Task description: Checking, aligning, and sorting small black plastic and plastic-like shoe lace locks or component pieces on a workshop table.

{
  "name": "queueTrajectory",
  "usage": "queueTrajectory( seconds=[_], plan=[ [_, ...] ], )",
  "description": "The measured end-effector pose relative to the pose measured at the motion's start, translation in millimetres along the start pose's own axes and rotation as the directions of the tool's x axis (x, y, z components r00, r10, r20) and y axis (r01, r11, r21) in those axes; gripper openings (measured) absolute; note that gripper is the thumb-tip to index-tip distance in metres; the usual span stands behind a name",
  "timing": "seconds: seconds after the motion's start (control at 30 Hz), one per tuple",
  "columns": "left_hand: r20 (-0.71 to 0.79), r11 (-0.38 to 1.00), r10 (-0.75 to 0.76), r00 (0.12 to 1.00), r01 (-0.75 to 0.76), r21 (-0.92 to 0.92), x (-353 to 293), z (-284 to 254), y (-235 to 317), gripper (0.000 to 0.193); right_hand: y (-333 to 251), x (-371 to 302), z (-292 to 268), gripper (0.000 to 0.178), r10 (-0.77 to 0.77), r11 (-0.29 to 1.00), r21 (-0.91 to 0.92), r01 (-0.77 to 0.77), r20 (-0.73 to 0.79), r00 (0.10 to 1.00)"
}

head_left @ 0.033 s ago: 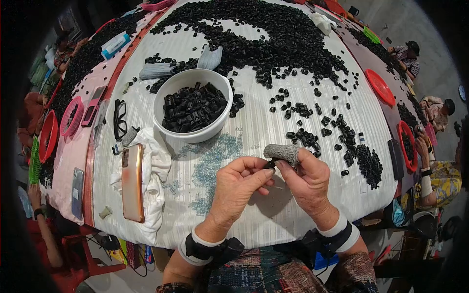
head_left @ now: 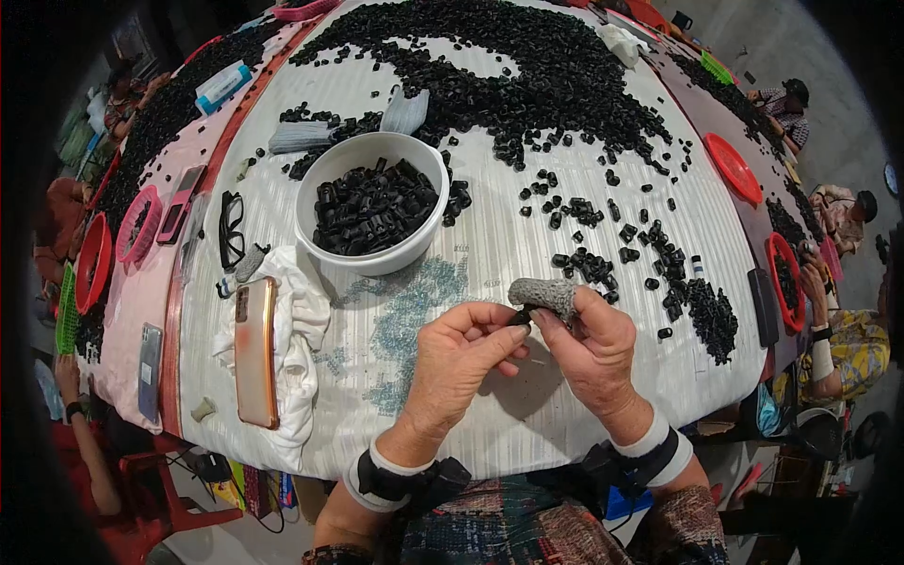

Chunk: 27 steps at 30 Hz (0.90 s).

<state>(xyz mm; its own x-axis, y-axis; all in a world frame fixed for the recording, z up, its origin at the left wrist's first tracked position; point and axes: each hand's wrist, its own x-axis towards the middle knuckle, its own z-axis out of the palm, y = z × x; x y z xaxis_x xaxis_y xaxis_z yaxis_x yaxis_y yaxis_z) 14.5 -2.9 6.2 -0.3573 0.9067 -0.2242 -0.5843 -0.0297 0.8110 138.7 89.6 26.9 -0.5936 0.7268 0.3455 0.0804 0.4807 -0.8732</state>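
Over the near part of the table my left hand [head_left: 463,353] pinches a small black plastic piece [head_left: 520,318] between thumb and fingertips. My right hand [head_left: 598,353] meets it there, thumb and fingers closed on the same piece. A grey knitted finger cover [head_left: 544,294] wraps fingers of my right hand; the piece is mostly hidden by fingertips. To the left of my hands lie scattered tiny clear-blue bits [head_left: 414,315]. Beyond them stands a white bucket [head_left: 315,240] holding many black pieces [head_left: 375,207]. More loose black pieces [head_left: 711,320] lie right of my right hand.
A big heap of black pieces [head_left: 565,80] covers the far table. At left are a phone [head_left: 256,363] on a white cloth [head_left: 299,377], eyeglasses [head_left: 229,231] and grey knitted covers [head_left: 405,111]. Red baskets [head_left: 733,169] and other people [head_left: 829,348] line the side tables.
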Motion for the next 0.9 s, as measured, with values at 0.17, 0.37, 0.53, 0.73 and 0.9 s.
queueTrajectory(
  seconds=[0.17, 0.37, 0.53, 0.73, 0.9],
  plan=[
    [0.002, 0.999, 0.011, 1.0, -0.011, 0.046, 0.4, -2.6, -1.8, 0.019, -0.4, -1.6, 0.3, 0.019, -0.001, 1.0, -0.028, 0.001, -0.003, 1.0],
    [0.0, 0.996, 0.021, 1.0, -0.021, 0.089, 3.0, 0.6, 0.9, 0.017, 0.2, 0.1, 0.8, 0.018, -0.004, 0.998, -0.069, 0.003, -0.021, 1.0],
    [0.006, 0.994, 0.048, 0.999, -0.049, 0.097, 2.1, -2.7, -1.5, 0.016, -0.4, -4.4, 2.6, 0.016, -0.019, 0.995, -0.096, 0.019, 0.0, 1.0],
    [0.01, 0.992, 0.018, 1.0, -0.02, 0.127, 3.5, -0.9, 0.1, 0.016, -0.3, -3.8, 0.1, 0.016, -0.034, 0.99, -0.139, 0.033, -0.003, 0.999],
    [0.003, 0.992, 0.003, 1.0, -0.004, 0.122, 2.9, -2.5, -0.9, 0.02, 2.3, -4.4, 2.0, 0.018, -0.11, 0.978, -0.176, 0.109, 0.004, 0.994]
  ],
)
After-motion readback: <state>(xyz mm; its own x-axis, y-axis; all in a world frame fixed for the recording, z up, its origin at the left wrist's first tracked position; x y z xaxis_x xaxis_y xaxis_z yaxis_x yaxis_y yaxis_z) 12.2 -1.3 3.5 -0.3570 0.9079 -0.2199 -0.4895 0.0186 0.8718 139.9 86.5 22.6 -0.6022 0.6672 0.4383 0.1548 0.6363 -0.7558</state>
